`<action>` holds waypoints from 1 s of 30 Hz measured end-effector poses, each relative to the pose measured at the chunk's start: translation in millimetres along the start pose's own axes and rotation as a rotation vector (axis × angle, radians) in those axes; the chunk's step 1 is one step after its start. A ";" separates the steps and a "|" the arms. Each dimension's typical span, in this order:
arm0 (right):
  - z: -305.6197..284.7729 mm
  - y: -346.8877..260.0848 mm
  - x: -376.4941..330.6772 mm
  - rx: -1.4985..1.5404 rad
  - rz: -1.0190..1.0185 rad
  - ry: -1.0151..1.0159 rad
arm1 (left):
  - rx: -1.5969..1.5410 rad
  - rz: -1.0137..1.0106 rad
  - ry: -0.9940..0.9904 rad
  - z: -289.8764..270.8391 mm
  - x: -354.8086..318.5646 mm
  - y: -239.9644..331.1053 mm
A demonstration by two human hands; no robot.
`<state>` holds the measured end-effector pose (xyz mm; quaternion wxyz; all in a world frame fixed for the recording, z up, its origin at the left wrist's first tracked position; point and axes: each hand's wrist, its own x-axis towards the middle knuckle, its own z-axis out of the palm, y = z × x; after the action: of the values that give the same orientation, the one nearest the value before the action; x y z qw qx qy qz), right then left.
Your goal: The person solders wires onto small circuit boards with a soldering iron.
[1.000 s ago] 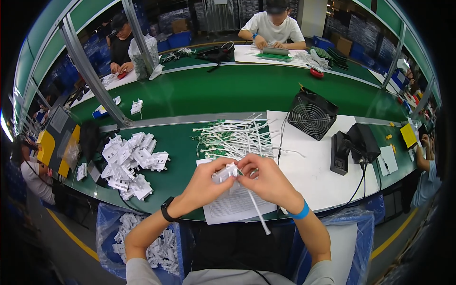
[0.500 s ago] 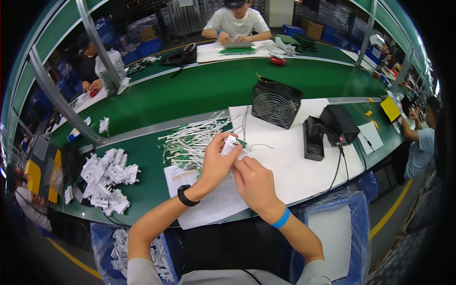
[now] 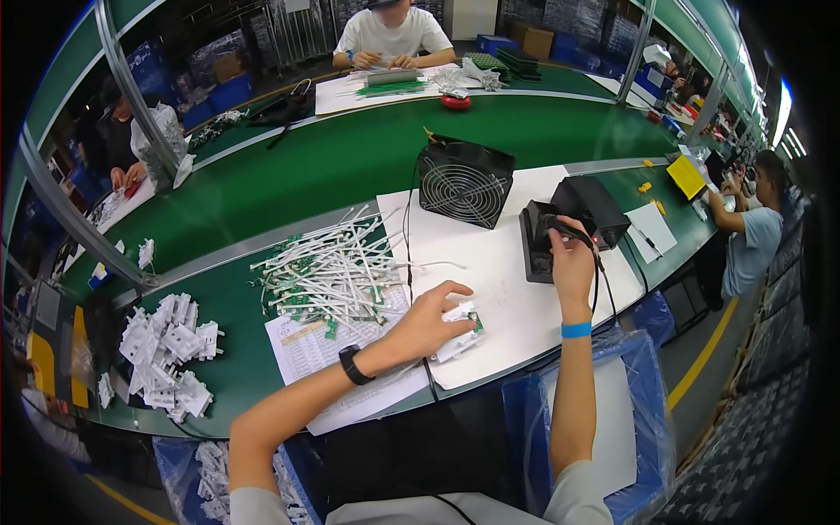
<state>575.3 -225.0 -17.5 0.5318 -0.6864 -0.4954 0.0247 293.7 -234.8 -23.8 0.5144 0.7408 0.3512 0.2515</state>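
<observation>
My left hand (image 3: 429, 324) rests at the near part of the white board (image 3: 503, 328), thumb and fingers about a white plastic housing (image 3: 453, 348) with a small green circuit board (image 3: 473, 320) at it. Part of the housing is hidden under the hand. Farther right, my right hand (image 3: 572, 259) grips the black handle of what looks like a soldering iron (image 3: 569, 229) at a black stand (image 3: 536, 254); its tip is out of sight. Beside the stand sits a black box-shaped station (image 3: 591, 208) with a red light.
White wires with green boards (image 3: 324, 267) lie heaped left of the white board, above printed paper (image 3: 302, 350). White housings (image 3: 166, 350) are piled at far left. A black fan (image 3: 466, 184) stands behind. Blue lined bins (image 3: 656, 411) flank me. A co-worker (image 3: 394, 35) sits across the green belt.
My hands have parted. The left brought the housing down to the white board; the right let go of it, reached right and took hold of the iron's handle. The view has shifted slightly right.
</observation>
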 end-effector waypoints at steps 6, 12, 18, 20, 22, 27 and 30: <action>5.5 15.8 -6.7 -0.069 -0.128 0.102 | 0.038 -0.054 0.016 13.2 16.3 -24.5; 22.2 20.5 -6.7 -0.031 -0.140 0.193 | 0.256 0.151 0.135 18.7 21.0 -20.3; 28.5 22.8 -4.4 -0.058 -0.204 0.220 | 0.391 0.237 0.195 26.1 24.2 -31.3; 31.0 21.7 -8.3 -0.060 -0.199 0.221 | 0.424 0.235 0.199 26.3 25.5 -31.6; 31.6 22.6 -8.2 -0.063 -0.220 0.241 | 0.422 0.223 0.184 25.8 28.9 -33.1; 32.2 31.4 -5.2 -0.019 -0.225 0.288 | 0.395 0.179 0.161 24.4 33.3 -32.1; 30.3 32.1 -4.4 -0.067 -0.231 0.297 | 0.414 0.149 0.177 27.6 32.8 -31.5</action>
<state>577.1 -204.9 -57.0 0.5751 -0.6386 -0.4873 -0.1547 326.2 -218.3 -62.4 0.2987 0.8294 0.3835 0.2753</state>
